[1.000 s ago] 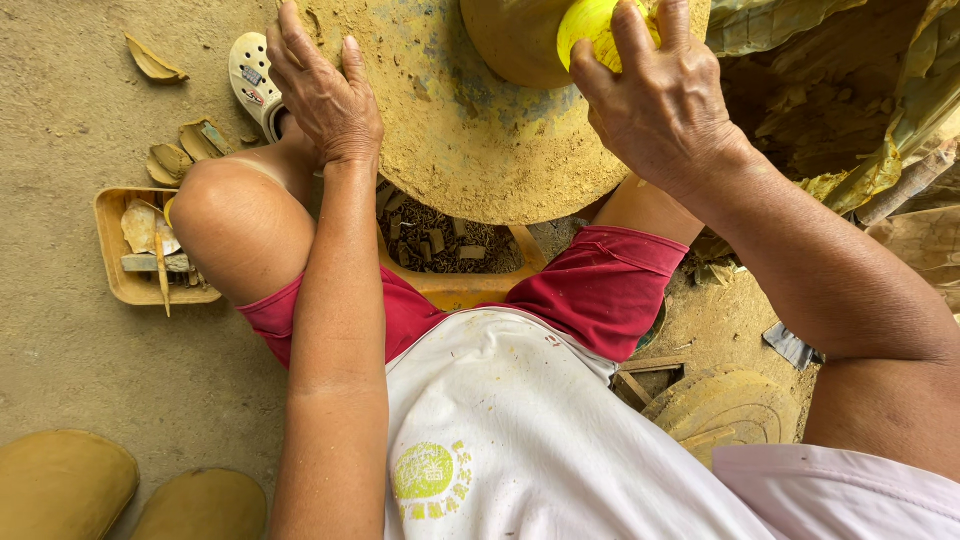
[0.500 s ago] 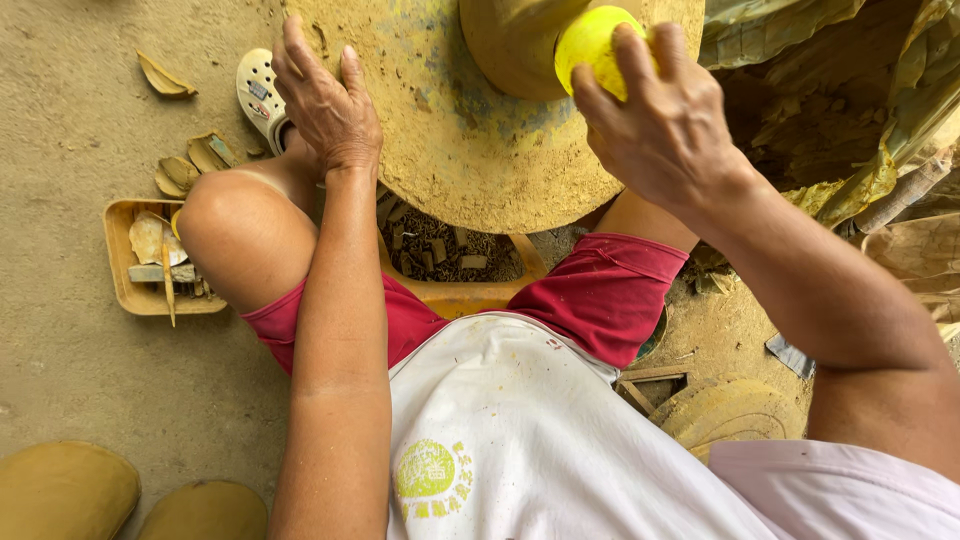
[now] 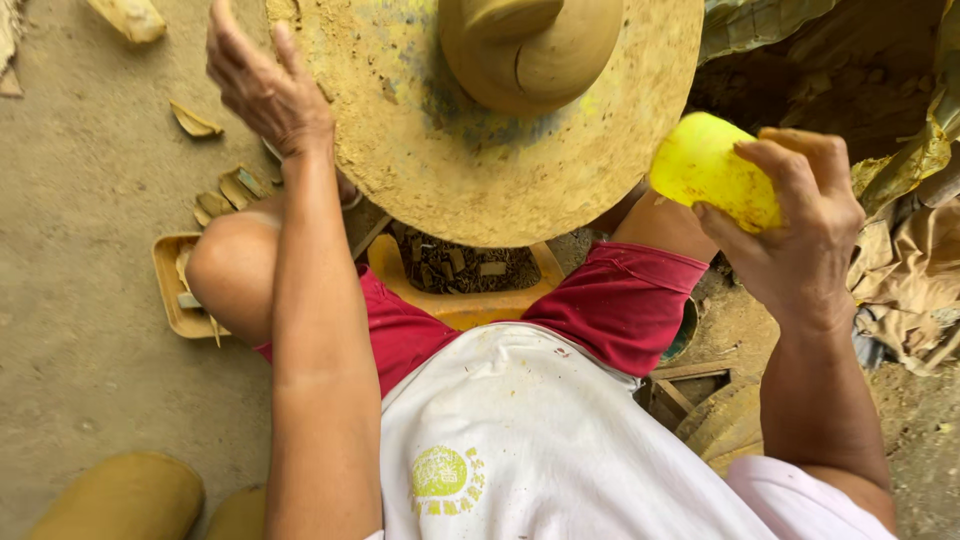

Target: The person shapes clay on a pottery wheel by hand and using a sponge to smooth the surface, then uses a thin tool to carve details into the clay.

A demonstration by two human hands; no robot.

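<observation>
Right hand (image 3: 790,225) clasps yellow sponge (image 3: 712,172) just right of wheel (image 3: 420,150); pot (image 3: 530,50) lies up-left. Left hand (image 3: 262,85) spread, at wheel's left rim.

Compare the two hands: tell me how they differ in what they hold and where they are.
The right hand grips a yellow sponge, fingers curled round it; the left hand holds nothing, fingers spread. The right hand is off the clay-caked wheel, beside its rim; the left hand is at the wheel's opposite edge, though contact is unclear. Neither touches the clay pot.
</observation>
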